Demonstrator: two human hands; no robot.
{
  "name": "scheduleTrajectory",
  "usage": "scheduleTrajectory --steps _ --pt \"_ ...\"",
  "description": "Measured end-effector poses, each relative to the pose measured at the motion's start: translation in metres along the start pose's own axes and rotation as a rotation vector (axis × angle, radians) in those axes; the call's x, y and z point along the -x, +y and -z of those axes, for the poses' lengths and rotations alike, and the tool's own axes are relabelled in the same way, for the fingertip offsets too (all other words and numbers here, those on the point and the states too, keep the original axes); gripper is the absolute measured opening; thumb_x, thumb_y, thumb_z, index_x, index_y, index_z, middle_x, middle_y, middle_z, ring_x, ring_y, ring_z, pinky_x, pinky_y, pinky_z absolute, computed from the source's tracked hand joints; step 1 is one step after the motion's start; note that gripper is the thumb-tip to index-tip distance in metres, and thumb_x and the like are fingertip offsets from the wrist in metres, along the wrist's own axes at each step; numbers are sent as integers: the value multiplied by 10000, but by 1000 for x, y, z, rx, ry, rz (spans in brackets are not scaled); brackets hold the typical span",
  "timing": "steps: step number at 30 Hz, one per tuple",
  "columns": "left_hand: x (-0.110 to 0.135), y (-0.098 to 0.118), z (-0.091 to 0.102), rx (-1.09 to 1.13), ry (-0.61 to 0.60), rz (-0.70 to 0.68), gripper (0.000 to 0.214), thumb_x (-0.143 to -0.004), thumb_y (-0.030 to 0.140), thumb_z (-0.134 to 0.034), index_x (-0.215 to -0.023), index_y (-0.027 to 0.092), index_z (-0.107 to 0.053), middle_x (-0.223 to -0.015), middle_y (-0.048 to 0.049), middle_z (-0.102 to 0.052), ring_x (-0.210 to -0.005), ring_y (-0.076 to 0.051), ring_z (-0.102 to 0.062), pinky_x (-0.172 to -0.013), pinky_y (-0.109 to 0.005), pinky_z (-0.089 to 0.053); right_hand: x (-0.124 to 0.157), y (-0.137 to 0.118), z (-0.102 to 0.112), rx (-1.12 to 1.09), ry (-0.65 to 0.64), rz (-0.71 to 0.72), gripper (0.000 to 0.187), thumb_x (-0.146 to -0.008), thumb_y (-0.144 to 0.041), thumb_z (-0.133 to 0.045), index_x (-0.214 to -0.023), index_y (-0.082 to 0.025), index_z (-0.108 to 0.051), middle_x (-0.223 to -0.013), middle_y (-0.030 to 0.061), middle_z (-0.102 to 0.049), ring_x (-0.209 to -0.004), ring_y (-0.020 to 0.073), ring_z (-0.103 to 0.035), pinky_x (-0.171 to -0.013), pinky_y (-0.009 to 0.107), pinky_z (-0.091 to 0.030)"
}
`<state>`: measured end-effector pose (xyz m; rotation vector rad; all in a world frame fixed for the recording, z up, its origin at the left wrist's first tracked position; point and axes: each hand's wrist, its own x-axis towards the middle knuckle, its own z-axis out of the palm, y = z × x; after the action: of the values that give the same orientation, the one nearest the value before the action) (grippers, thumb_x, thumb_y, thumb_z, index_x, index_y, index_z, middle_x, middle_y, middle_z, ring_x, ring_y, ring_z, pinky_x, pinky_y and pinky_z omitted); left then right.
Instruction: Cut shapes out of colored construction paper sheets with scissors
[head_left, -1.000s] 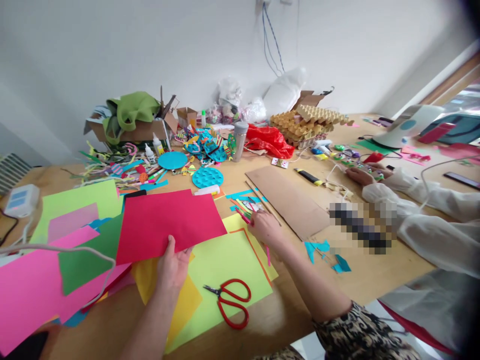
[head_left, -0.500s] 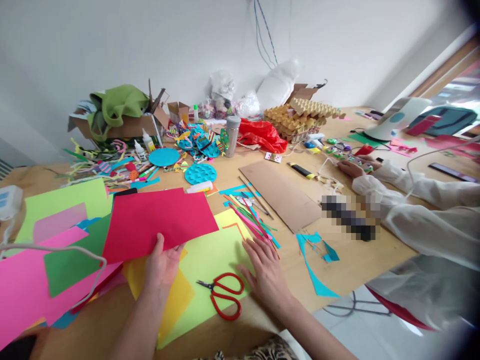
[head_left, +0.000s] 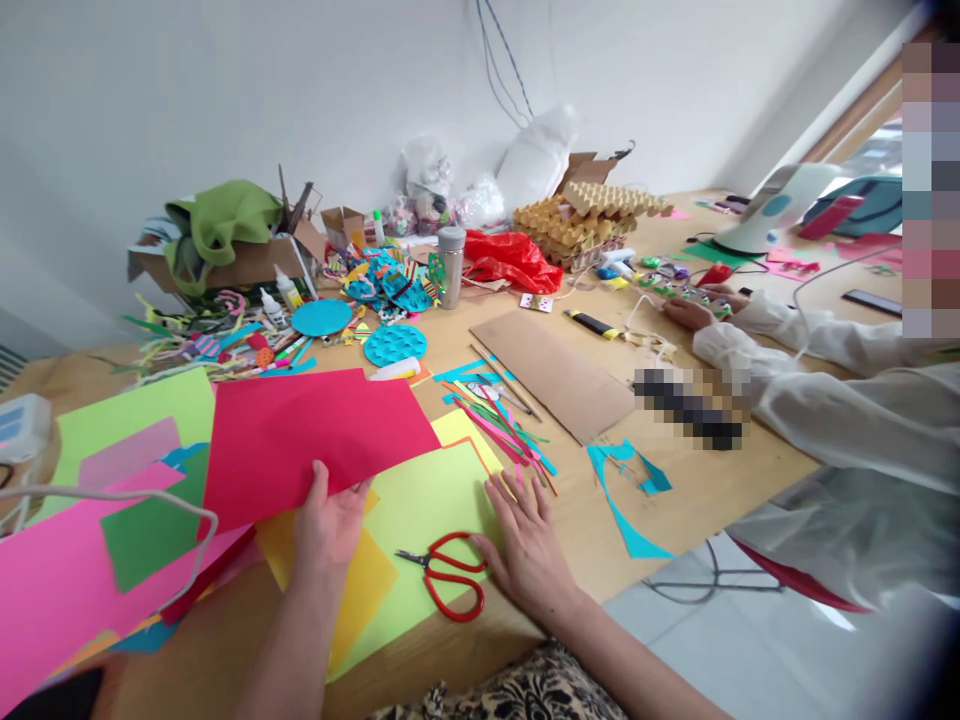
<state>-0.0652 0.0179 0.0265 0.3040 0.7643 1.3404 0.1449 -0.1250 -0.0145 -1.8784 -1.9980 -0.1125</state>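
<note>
My left hand is closed on the lower edge of a red sheet of paper, thumb on top and fingers underneath. The sheet is raised over other coloured papers. Palm down, my right hand rests at the right edge of a yellow-green sheet with its fingers apart. Its thumb tip is at the red handle of a pair of scissors, which lies on that sheet with the blades pointing left. An orange-yellow sheet lies below my left hand.
Thin paper strips and a cardboard piece lie beyond my right hand. Blue paper scraps are to the right. A white cable crosses the left papers. A co-worker's hands are at the far right.
The view has shifted slightly. My right hand has come down closer to the scissors, its thumb now at the handle. My left hand keeps the red paper in about the same place.
</note>
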Motion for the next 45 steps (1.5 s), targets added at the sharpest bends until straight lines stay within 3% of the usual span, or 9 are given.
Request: scheduleTrajectory --steps 13,17,20,25,31,34,38,42,45 --pt "20 17 -18 -34 63 13 327 -910 351 -454 -1181 260 -611 -1116 -67 -689 -1067 -220 -613 -889 -394 -514 -4 1 7 -152 95 -30 445 -889 -335 -525 -1292 -147 -491 -1234 145 -599 -1279 293 -414 -1072 546 -298" --pt "24 24 -22 -70 131 29 351 -906 384 -448 -1162 226 -629 -1049 -81 -711 -1029 -226 -630 -849 -372 -534 -12 25 14 -191 225 -174 348 -891 -292 -520 -1217 -175 -551 -1188 120 -610 -1196 258 -466 -1032 479 -358" --pt "20 20 -25 -57 106 9 344 -911 365 -443 -1166 225 -626 -1074 -81 -703 -1050 -226 -620 -867 -379 -527 -21 54 19 -181 282 -315 262 -901 -299 -497 -1111 -190 -611 -1134 107 -618 -1097 244 -508 -974 436 -394" --pt "5 -2 -26 -19 16 6 330 -916 363 -440 -1154 235 -629 -1095 -71 -695 -1050 -216 -617 -875 -381 -518 -43 91 21 -132 148 -401 297 -926 -282 -414 -1087 -178 -640 -1114 100 -629 -1021 228 -528 -915 369 -408" --pt "-5 -12 -12 -51 14 60 319 -901 373 -468 -1115 219 -647 -1045 -72 -707 -910 -201 -654 -773 -353 -545 -76 83 23 32 -155 -458 450 -919 -522 -383 -1099 -196 -634 -1073 119 -624 -1039 260 -528 -851 363 -403" --pt "-7 -8 -6 -52 48 52 314 -895 379 -475 -1102 222 -653 -1014 -68 -712 -882 -199 -656 -759 -349 -544 -84 71 24 114 -186 -456 507 -871 -584 -444 -1145 -191 -610 -1051 133 -603 -1013 281 -526 -816 368 -398" --pt "-9 -7 -3 -44 56 32 313 -868 377 -530 -1125 236 -640 -1022 -61 -709 -874 -196 -656 -786 -359 -531 -84 62 21 114 -192 -426 344 -859 -434 -559 -1062 -172 -651 -1029 124 -595 -989 268 -522 -837 339 -374" --pt "-9 -11 -2 -29 52 74 315 -886 369 -506 -1135 226 -635 -983 -60 -720 -848 -191 -661 -801 -371 -524 -77 57 19 85 -217 -426 205 -877 -297 -546 -973 -174 -679 -964 102 -615 -932 244 -536 -822 323 -363" --pt "-9 -12 -2 -32 58 97 322 -886 377 -503 -1143 231 -631 -945 -55 -728 -830 -194 -666 -799 -373 -523 -74 61 23 65 -222 -412 236 -889 -349 -528 -954 -187 -688 -934 95 -629 -920 243 -543 -796 322 -367"
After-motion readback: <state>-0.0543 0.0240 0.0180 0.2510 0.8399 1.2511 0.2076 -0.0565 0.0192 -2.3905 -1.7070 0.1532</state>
